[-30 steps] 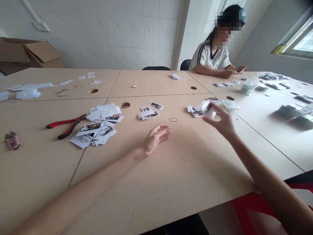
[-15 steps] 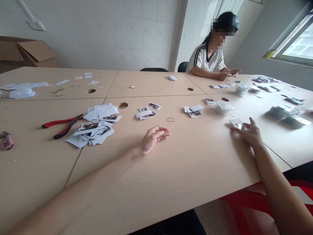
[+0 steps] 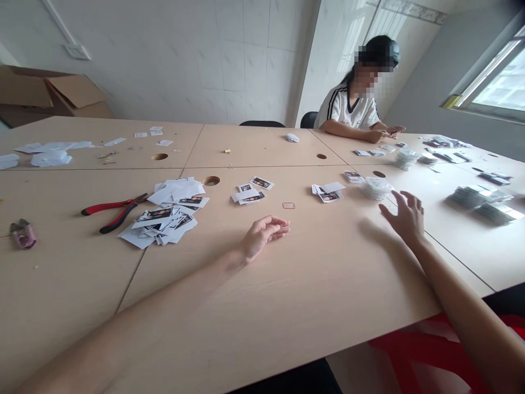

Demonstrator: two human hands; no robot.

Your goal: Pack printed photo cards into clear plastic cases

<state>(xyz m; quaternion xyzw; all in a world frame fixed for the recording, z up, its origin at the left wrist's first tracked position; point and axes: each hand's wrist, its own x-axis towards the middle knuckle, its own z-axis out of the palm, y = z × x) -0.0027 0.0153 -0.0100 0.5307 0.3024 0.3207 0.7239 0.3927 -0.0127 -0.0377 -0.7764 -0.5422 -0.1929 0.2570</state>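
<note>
My left hand (image 3: 267, 236) rests on its side on the wooden table (image 3: 287, 306), fingers loosely curled, with nothing visible in it. Just beyond it lies a small red-edged tag (image 3: 289, 206). My right hand (image 3: 405, 218) is raised over the table with spread fingers and holds nothing; its fingertips are close to a pile of clear plastic bags (image 3: 376, 187). Between the hands and farther back are a small stack of printed cards (image 3: 329, 192) and another group of cards (image 3: 251, 192). A larger heap of cards and papers (image 3: 164, 219) lies left of my left hand.
Red-handled pliers (image 3: 117, 210) and pink cutters (image 3: 24, 235) lie at the left. Packed bags (image 3: 478, 194) are stacked at the right. Across the table sits a person (image 3: 350, 112) with both hands together. A cardboard box (image 3: 77, 96) stands back left, a red stool (image 3: 414, 345) below right.
My right hand has let go of a clear bag and moved slightly up and left, its fingers now spread. The bag is no longer distinct from the pile. The view has shifted slightly.
</note>
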